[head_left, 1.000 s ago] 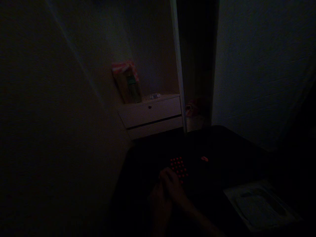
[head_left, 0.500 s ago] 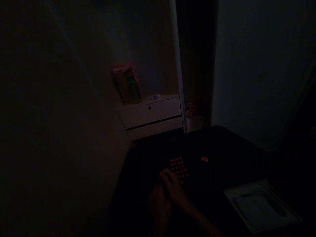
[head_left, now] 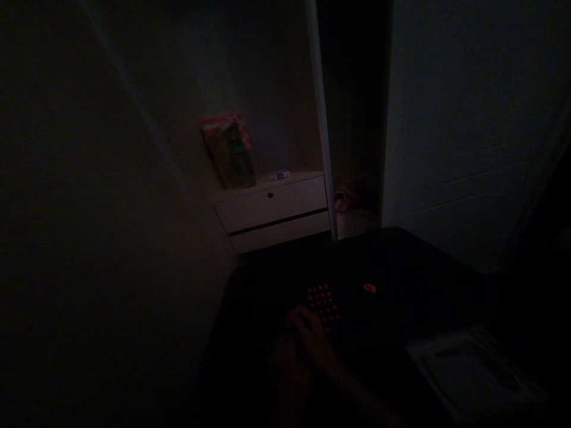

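The scene is very dark. My right hand (head_left: 312, 330) is closed, its curled fingers meeting my left hand (head_left: 288, 349) at the fingertips. Whatever lies between the two hands, if anything, is hidden. My left hand is dim and its fingers also look drawn together. Just beyond my right hand, rows of small red dots (head_left: 325, 301) show on the black tabletop (head_left: 276, 285); I cannot tell what they belong to. A small orange-red object (head_left: 370, 288) lies to their right, apart from both hands.
A clear, flat packet (head_left: 473, 368) lies at the table's right. Behind the table, a pale drawer unit (head_left: 279, 205) carries a red-topped bag (head_left: 225, 148), a green-capped container (head_left: 241, 157) and a small whitish item (head_left: 280, 175). A pale panel (head_left: 446, 119) stands to the right.
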Demonstrator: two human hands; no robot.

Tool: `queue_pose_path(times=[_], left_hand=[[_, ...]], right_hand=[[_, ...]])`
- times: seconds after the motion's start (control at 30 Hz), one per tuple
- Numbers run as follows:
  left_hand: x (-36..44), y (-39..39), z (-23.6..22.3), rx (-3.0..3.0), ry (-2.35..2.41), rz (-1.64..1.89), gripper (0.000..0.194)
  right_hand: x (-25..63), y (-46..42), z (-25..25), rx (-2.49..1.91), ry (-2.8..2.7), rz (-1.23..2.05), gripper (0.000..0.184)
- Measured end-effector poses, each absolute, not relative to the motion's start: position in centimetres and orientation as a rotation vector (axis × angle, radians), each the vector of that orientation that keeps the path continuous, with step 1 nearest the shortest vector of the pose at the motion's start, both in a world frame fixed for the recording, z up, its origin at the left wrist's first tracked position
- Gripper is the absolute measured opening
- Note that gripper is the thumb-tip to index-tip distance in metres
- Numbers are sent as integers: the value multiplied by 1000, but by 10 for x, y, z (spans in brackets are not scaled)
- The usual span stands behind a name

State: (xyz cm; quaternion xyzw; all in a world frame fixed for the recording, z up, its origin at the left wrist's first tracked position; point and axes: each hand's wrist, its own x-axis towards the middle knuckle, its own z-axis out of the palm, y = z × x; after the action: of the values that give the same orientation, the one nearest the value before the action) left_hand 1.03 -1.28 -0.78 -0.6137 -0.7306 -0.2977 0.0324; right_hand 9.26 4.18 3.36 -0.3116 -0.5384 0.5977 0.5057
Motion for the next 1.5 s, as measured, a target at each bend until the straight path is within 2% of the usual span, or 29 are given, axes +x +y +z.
queue_pose_path(times=[0.23,1.5], left_hand=[[10,-12,-10,-1884,-2235,-910,33],[12,-14,-3,-1885,-2277,-941,37]], right_hand=[[93,42,34,-754,-1305,1439,29],[91,43,31,-752,-1331,1423,29]])
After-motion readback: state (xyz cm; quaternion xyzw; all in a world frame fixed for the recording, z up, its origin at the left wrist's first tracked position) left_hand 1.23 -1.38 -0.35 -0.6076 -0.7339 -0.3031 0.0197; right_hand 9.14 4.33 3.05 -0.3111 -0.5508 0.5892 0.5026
